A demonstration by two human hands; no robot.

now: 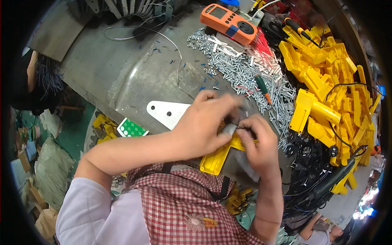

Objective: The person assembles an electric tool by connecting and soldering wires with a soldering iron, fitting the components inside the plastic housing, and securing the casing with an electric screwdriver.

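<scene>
My left hand (204,122) and my right hand (257,141) meet over a flat yellow plastic part (216,157) lying on the grey metal bench (134,69). The left hand's fingers press on the part's upper end, with a grey wrap on the thumb tip. My right hand pinches something small and dark at the same spot; what it is cannot be made out. Both hands touch each other at the fingertips.
A heap of silver screws (245,71) with a green-handled screwdriver (261,85) lies beyond the hands. An orange meter (228,22) sits at the back. Yellow plastic housings (326,77) pile up at right above black cables (310,171). A white metal plate (167,112) lies left.
</scene>
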